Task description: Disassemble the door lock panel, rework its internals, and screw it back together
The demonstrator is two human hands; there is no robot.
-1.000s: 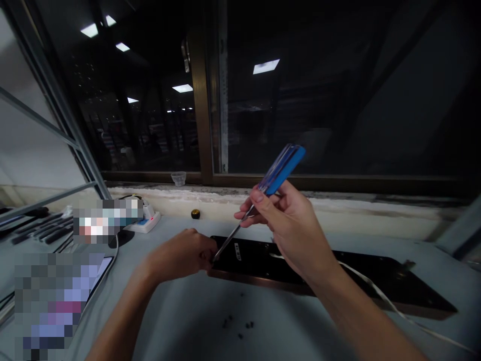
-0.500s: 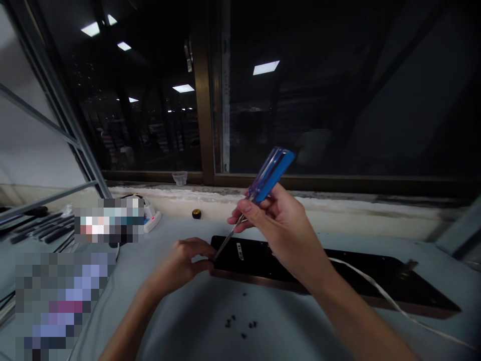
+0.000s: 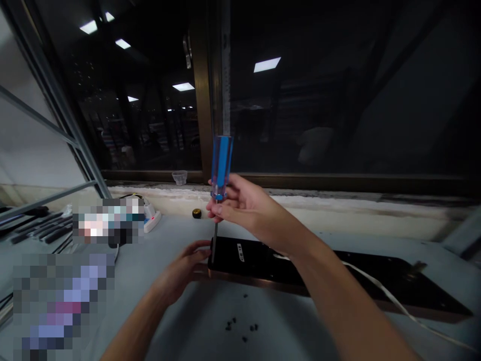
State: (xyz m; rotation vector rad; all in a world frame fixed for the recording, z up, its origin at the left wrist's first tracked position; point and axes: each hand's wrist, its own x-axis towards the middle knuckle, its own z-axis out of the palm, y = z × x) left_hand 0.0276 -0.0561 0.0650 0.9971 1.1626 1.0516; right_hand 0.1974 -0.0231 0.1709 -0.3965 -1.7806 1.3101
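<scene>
A screwdriver (image 3: 222, 163) with a clear and blue handle stands nearly upright in my right hand (image 3: 244, 205). My fingers close round the lower handle and the top of its shaft. The shaft reaches down to the left end of a long black panel (image 3: 255, 260) with a copper-coloured side and a small white label (image 3: 240, 252). Whether the tip sits in a screw is too small to tell. My left hand (image 3: 180, 271) lies against the panel's left end, fingers stretched out and apart, touching its edge. Several small dark screws (image 3: 244, 339) lie on the table in front.
A white cable (image 3: 379, 286) runs over the panel toward the right. Behind stand a black and gold round cap (image 3: 197, 213) and, on the sill, a clear plastic cup (image 3: 179, 177). At the left are a white power strip (image 3: 152, 220) and several dark tools (image 3: 48, 225).
My right hand has swung the screwdriver from a rightward slant to nearly upright, its handle moving left. The fingers of my left hand have spread from a pinch near the tip.
</scene>
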